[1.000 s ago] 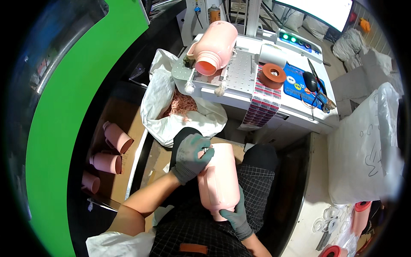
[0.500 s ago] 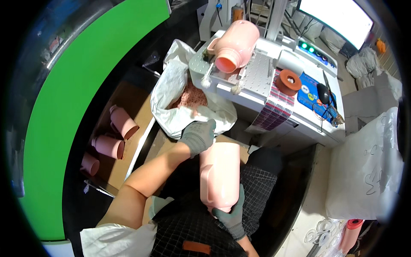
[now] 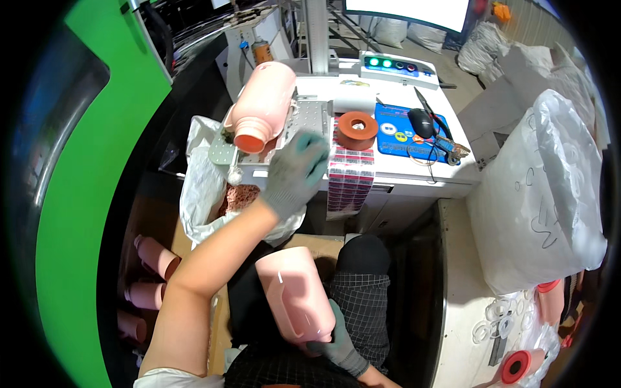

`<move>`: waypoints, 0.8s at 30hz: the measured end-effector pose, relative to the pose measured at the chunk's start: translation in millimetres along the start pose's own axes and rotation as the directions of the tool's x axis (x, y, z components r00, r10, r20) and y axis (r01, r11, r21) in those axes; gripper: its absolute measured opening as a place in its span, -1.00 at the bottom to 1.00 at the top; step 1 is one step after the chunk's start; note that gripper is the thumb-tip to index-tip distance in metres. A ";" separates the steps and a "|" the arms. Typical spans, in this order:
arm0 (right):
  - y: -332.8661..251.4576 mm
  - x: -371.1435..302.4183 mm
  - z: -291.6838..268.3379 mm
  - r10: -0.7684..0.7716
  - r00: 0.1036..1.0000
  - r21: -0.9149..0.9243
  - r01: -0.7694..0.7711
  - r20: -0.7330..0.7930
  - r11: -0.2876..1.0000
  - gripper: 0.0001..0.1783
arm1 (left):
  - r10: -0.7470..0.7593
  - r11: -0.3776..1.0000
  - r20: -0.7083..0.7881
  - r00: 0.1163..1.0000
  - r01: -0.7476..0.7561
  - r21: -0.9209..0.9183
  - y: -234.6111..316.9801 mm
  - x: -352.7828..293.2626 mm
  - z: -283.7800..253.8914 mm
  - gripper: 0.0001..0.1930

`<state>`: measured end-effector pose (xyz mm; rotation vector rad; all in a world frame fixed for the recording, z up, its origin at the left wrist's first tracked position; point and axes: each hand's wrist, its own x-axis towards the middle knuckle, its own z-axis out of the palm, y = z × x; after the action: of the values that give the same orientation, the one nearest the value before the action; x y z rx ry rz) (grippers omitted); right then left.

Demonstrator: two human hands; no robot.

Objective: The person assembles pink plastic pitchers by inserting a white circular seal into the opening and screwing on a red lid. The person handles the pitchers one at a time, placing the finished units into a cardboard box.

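My right hand, in a grey-green glove, grips the narrow neck end of a pink plastic jug with a moulded handle. The jug lies tilted over my lap, its wide end pointing away from me. My left hand, gloved too, is raised at the front edge of the white table, close to the strip of labels. Its fingers are curled; whatever they hold, if anything, is hidden. Just beyond it, a second pink jug lies on the perforated metal plate, neck opening towards me.
A white sack with pink shavings stands below the plate. Several pink jugs lie in a box at left. The table bears a brown tape roll, mouse and pliers. A large white bag stands right.
My left hand has left the jug's wide end and risen forward to the table edge. The jug in my right hand has tilted leftward. The view has swung up and right.
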<state>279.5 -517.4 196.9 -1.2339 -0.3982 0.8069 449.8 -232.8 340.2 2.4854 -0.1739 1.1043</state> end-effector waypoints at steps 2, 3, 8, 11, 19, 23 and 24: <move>4.2 3.7 2.7 -0.028 0.999 -0.022 0.028 0.018 0.999 -0.04 | -0.054 0.999 0.047 0.997 0.053 0.011 -27.1 45.9 36.6 -0.86; 14.4 5.5 2.0 -0.037 0.999 -0.045 0.039 0.029 0.998 -0.06 | -0.073 0.996 0.081 0.994 0.068 0.058 -42.5 61.6 58.2 -0.86; 2.5 7.0 -2.2 -0.011 1.000 0.037 0.012 -0.027 0.999 -0.04 | -0.210 0.908 0.344 0.915 0.052 0.417 -60.7 101.4 110.8 -0.79; 8.6 9.6 -4.3 -0.018 0.999 0.093 0.015 0.032 0.996 0.00 | -0.327 0.867 0.403 0.854 0.102 0.488 -63.3 118.1 113.3 -0.75; 13.7 -11.4 -9.7 0.054 0.998 0.154 -0.049 -0.028 0.987 0.18 | -0.406 0.910 0.345 0.846 0.341 0.236 -87.2 122.0 107.9 -0.59; 9.7 -8.6 -20.8 0.265 0.964 0.532 -0.230 0.012 0.815 -0.03 | -0.025 0.993 0.088 0.996 0.035 -0.110 -7.4 46.9 23.0 -0.35; 1.1 -8.5 -22.2 0.337 0.939 0.617 -0.305 0.068 0.726 -0.18 | 0.036 0.985 0.195 0.980 -0.002 -0.175 24.8 11.3 -5.8 -0.35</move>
<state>288.3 -538.5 190.3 -0.6924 0.1428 1.0954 446.7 -252.2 359.8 2.4357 -0.3379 0.8097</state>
